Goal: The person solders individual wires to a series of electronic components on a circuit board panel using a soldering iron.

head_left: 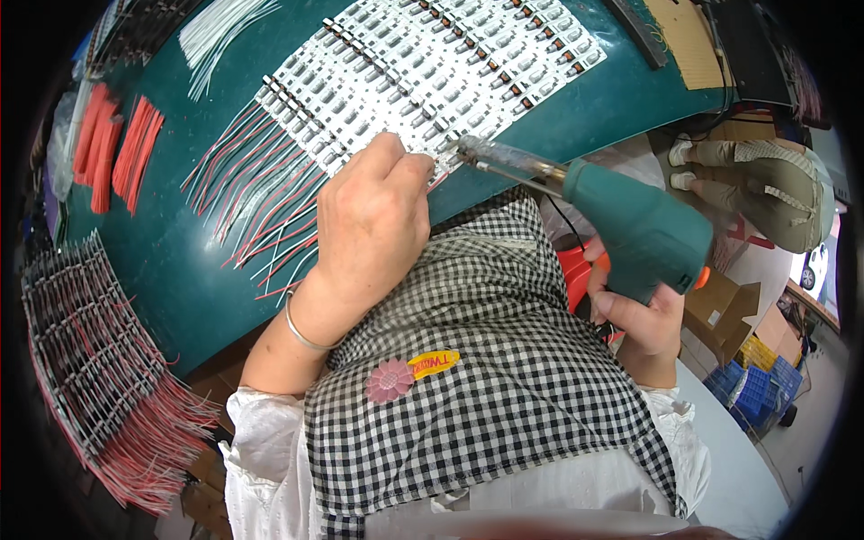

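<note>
My right hand is wrapped round the grip of a green soldering gun. Its metal tip reaches left to the near edge of a white circuit-board panel, which bears rows of small parts. Close to that tip, my left hand is closed in a pinch at the panel's edge; its fingertips hide what they hold, if anything. Red and white wires fan out from the panel's left edge over the green tabletop.
Bundles of red wires and white wires lie at the far left. A stack of wired boards sits near left. A dark bar lies far right. Beyond the table, a person bends near a cardboard box and blue baskets.
</note>
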